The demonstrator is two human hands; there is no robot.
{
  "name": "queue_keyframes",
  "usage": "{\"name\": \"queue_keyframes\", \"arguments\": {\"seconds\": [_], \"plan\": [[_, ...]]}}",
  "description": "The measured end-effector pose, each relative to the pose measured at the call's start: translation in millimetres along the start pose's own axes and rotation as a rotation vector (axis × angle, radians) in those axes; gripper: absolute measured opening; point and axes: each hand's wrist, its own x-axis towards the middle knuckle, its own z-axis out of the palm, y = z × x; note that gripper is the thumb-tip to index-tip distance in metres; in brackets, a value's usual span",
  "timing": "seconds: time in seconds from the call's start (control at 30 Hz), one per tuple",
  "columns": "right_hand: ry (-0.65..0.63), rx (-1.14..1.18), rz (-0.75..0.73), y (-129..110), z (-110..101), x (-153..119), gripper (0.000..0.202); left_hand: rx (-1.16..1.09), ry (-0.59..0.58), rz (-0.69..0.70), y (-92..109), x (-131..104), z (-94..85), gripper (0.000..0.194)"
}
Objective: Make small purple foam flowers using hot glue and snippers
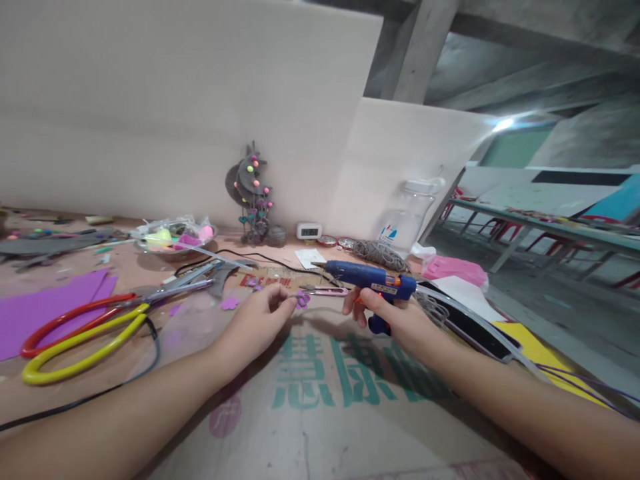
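Note:
My right hand [387, 310] is wrapped round the handle of a blue hot glue gun [367, 275], whose nozzle points left. A clear glue stick trails out of its back end. My left hand [267, 313] pinches a small purple foam flower [302, 299] between thumb and fingertips, a little below and left of the nozzle. Behind the flower lies a pair of pink thread snips [327, 291]. Another purple flower cutout [230, 304] rests on the cardboard left of my left hand. Printed cardboard [320, 413] spreads beneath both hands.
Red-and-yellow-handled scissors [85, 333] and purple sheets [55, 307] lie left. A grey moon ornament with coloured balls [253, 193] stands by the wall. Behind are a bagged dish [173, 237], a small clock [309, 231], grey yarn [380, 255] and a water bottle [405, 217]. A phone [470, 323] lies right.

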Motion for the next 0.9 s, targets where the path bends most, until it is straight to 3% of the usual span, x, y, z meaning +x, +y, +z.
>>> {"name": "queue_keyframes", "arguments": {"seconds": [0.2, 0.3, 0.43, 0.53, 0.67, 0.9], "plan": [[0.169, -0.032, -0.012, -12, -14, 11, 0.039, -0.027, -0.025, 0.035, -4, 0, 1.1, 0.018], [0.284, -0.186, 0.091, -17, -24, 25, 0.042, -0.038, -0.019, 0.027, -8, 1, 2.1, 0.018], [0.277, -0.428, 0.167, -16, -35, 61, 0.046, 0.002, -0.016, 0.029, -9, 1, 2.3, 0.018], [0.209, -0.503, 0.127, -1, -36, 97, 0.048, 0.002, -0.025, 0.037, -7, 0, 2.0, 0.018], [0.155, -0.57, 0.188, 31, -26, 134, 0.039, 0.006, -0.033, 0.034, -5, -1, 1.2, 0.018], [0.117, -0.603, 0.133, 74, -11, 156, 0.037, 0.019, -0.052, 0.012, 1, -2, -0.6, 0.019]]}}
